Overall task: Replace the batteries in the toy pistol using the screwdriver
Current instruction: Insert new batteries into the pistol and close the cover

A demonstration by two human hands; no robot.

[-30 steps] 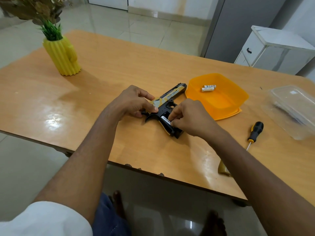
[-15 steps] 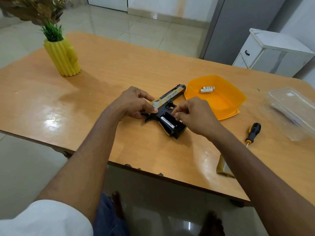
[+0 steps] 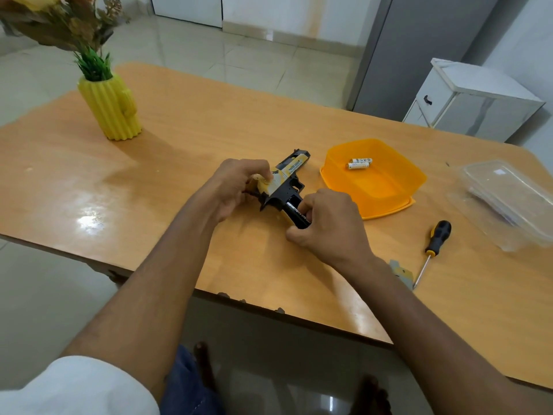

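Toy pistol (image 3: 288,182): one, black and yellow plastic, mid-counter (image 3: 179,151), glossy wood.
Left hand (image 3: 236,187): curled round its rear.
Right hand (image 3: 326,226): pinching the grip.
Batteries (image 3: 358,163): two cylinders, orange tub (image 3: 389,187).
Screwdriver (image 3: 434,244): one, right.

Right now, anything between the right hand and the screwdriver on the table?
Nothing visible. The screwdriver lies alone on bare table, apart from the right hand, which is on the toy pistol grip.

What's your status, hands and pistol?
Left hand grips pistol at slide. Right hand pinches battery in open grip. Screwdriver idle on table. Nothing in the way.
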